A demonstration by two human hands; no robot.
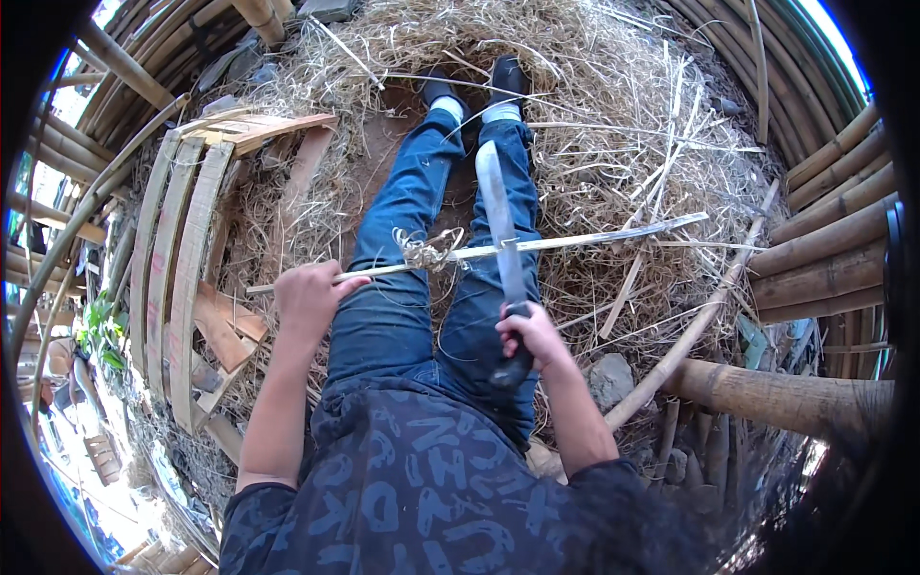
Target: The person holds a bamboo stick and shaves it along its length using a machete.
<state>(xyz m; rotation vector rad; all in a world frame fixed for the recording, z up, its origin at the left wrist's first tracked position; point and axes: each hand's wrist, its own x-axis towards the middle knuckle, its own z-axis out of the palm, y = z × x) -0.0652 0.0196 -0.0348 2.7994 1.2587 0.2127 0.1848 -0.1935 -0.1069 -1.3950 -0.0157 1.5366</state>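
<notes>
My left hand (311, 295) is closed round the near-left end of a long, pale bamboo strip (594, 238), which lies across my thighs and reaches out to the right. A clump of curled shavings (426, 251) clings to the strip above my left thigh. In my right hand (537, 340) is the black handle of a machete (496, 196). Its long blade points away from me and crosses the strip over my right leg; whether the edge touches the strip I cannot tell.
Heaps of bamboo shavings (613, 163) cover the ground around my legs. A wooden pallet (196, 259) lies at the left. Thick bamboo poles (767, 393) and a grey stone (610, 380) are at the right. Bamboo walls (824, 259) stand on both sides.
</notes>
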